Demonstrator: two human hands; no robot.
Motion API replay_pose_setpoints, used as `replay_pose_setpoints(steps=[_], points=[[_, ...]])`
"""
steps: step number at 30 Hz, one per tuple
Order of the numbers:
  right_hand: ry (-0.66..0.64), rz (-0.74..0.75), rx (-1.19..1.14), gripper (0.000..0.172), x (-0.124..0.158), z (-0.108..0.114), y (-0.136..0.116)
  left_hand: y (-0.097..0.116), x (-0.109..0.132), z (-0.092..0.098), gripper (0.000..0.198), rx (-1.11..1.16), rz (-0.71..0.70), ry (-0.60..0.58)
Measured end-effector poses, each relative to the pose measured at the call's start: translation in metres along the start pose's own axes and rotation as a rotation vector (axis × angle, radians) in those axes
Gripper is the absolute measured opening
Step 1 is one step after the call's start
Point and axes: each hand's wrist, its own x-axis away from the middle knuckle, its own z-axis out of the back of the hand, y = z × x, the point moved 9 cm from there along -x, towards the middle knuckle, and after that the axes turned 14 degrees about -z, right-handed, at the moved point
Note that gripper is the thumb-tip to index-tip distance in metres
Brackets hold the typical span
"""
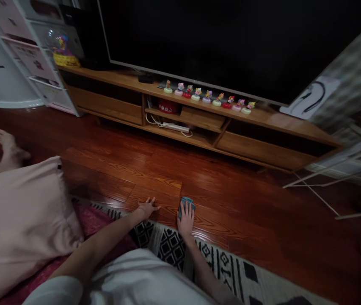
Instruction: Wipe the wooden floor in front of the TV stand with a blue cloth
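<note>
My right hand (pixel 186 219) holds a folded blue-green cloth (pixel 187 200) down against the glossy reddish wood floor (pixel 155 169). Its fingers lie over the cloth, whose edges show beyond the fingertips and at the sides. To the left of it, my left hand (pixel 148 208) is open with its fingers spread, resting on the floor and holding nothing. Both hands are just past the edge of a black-and-white patterned rug (pixel 172 248).
Ahead stands a low wooden TV cabinet (pixel 180 127) with several small figurines (pixel 208 96) before a large television (pixel 218 46). A pink cushion (pixel 24 220) and another person's bare foot (pixel 7 144) are at left. A folding rack's legs (pixel 313 182) stand at right.
</note>
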Motion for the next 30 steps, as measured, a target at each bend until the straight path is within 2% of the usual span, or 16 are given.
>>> replay_pose_setpoints(steps=[3, 6, 9, 12, 16, 19, 21, 24, 30], points=[[0.0, -0.025, 0.012, 0.059, -0.04, 0.008, -0.007, 0.003, 0.002, 0.004, 0.127, 0.028, 0.009, 0.001], [0.002, -0.119, 0.022, 0.059, -0.083, 0.016, -0.01, 0.006, 0.005, 0.007, 0.123, 0.053, 0.022, -0.011], [-0.003, -0.184, 0.035, 0.061, -0.101, 0.02, -0.014, 0.008, 0.006, 0.009, 0.121, 0.042, 0.041, -0.013], [-0.03, -0.119, 0.063, 0.062, -0.084, 0.014, -0.02, 0.007, 0.003, 0.009, 0.116, 0.077, 0.044, 0.029], [-0.067, 0.071, 0.092, 0.061, -0.02, -0.002, -0.02, 0.003, -0.004, 0.008, 0.106, 0.157, 0.028, 0.118], [-0.104, 0.094, 0.097, 0.063, 0.026, -0.012, -0.014, 0.001, -0.008, 0.004, 0.106, 0.14, 0.019, 0.108], [-0.123, 0.083, 0.095, 0.063, 0.04, -0.013, -0.015, 0.0, -0.01, 0.003, 0.109, 0.121, 0.011, 0.104], [-0.131, 0.049, 0.095, 0.064, 0.029, -0.006, -0.023, 0.002, -0.009, 0.005, 0.112, 0.097, -0.004, 0.136], [-0.159, -0.033, 0.109, 0.064, -0.051, 0.012, -0.039, 0.002, 0.013, -0.002, 0.099, 0.005, -0.065, 0.141]])
